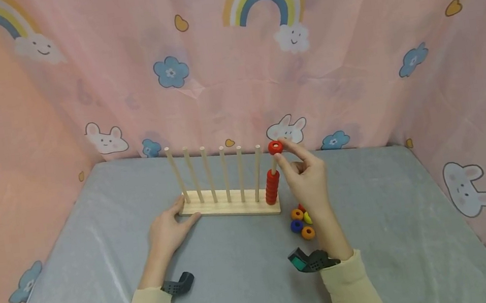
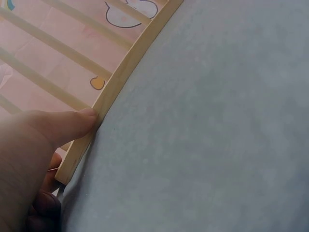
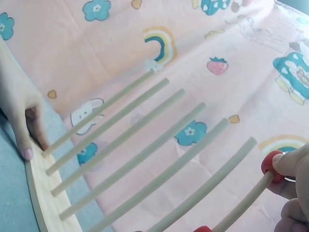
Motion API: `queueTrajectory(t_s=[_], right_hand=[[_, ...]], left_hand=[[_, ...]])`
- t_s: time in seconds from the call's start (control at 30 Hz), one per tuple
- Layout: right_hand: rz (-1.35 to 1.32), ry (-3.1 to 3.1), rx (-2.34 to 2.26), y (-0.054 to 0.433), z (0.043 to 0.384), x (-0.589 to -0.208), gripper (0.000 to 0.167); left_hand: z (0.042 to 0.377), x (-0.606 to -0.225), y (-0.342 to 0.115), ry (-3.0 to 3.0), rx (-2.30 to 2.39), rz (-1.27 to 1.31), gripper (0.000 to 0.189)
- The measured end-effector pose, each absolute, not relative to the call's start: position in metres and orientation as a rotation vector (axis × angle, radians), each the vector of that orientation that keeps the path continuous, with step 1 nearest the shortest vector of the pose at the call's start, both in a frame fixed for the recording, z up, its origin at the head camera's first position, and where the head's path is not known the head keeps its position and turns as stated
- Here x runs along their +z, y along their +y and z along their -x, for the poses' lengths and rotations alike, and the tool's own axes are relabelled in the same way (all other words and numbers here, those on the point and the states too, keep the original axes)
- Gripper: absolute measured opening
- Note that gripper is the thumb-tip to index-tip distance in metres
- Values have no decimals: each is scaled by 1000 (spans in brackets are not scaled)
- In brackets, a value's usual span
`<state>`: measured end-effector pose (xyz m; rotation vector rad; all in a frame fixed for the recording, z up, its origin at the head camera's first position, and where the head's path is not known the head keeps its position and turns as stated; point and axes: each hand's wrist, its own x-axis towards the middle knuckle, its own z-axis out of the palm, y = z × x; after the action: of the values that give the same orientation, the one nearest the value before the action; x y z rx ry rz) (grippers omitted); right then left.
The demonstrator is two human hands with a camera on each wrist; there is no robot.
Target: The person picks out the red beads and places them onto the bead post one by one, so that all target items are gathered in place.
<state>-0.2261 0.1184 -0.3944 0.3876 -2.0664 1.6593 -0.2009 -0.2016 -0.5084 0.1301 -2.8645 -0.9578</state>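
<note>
A wooden peg rack (image 1: 227, 208) with a row of upright dowels stands on the grey cloth. My left hand (image 1: 169, 231) grips the left end of its base, thumb along the front edge and fingers behind, as the left wrist view also shows. At the rightmost dowel, my right hand (image 1: 308, 176) pinches a red bead (image 1: 275, 147) between thumb and index finger, at the dowel's top end. Lower on that same dowel sits a stack of red beads (image 1: 272, 187). The other dowels are bare.
Loose beads lie on the cloth beside my right forearm: a blue bead (image 1: 296, 226), an orange bead (image 1: 308, 233) and several others, some partly hidden by the wrist. A pink patterned curtain (image 1: 215, 83) hangs behind and at both sides of the grey table (image 1: 242, 284).
</note>
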Motion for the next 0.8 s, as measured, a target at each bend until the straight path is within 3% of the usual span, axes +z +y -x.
queueTrajectory(t_s=[0.8], right_hand=[[-388, -2128, 1621, 121, 226, -394, 38]], left_hand=[[202, -509, -202, -2860, -957, -127, 77]])
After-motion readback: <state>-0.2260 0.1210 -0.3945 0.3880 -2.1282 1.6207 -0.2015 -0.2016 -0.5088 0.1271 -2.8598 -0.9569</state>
